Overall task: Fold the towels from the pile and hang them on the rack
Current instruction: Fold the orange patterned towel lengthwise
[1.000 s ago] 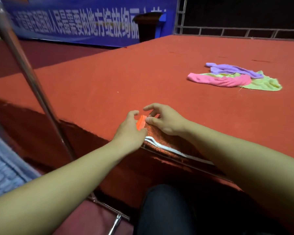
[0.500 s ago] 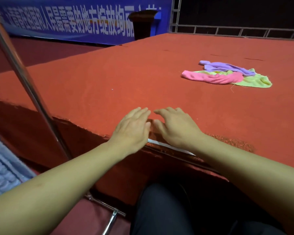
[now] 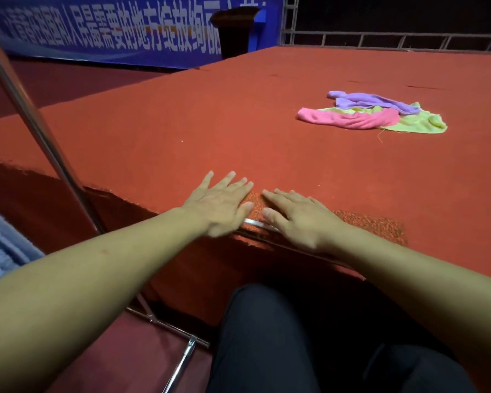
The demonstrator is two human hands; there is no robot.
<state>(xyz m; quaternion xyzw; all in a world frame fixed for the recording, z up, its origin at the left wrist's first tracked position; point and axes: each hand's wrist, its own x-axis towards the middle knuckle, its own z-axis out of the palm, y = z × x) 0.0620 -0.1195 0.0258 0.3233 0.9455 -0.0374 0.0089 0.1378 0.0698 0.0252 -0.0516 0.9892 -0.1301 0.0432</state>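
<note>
Two flat, empty hands, left hand (image 3: 220, 204) and right hand (image 3: 298, 219), press an orange towel (image 3: 363, 222) at the bench (image 3: 182, 123) edge. Its long axis runs toward lower right; the rack pole (image 3: 40, 131) stands at left, nearer the left hand.

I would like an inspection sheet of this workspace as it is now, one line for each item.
Surface: red carpeted platform, front edge torn.
Job's things: orange towel flat at the front edge, under both hands; pile of purple towel, pink towel and yellow-green towel at the far right; rack pole at the left.
Clutter: nothing seen.
Grippers: left hand and right hand press flat on the orange towel, fingers straight.
Cables: nothing seen.
Surroundings: blue banner, dark stand, metal railing.
</note>
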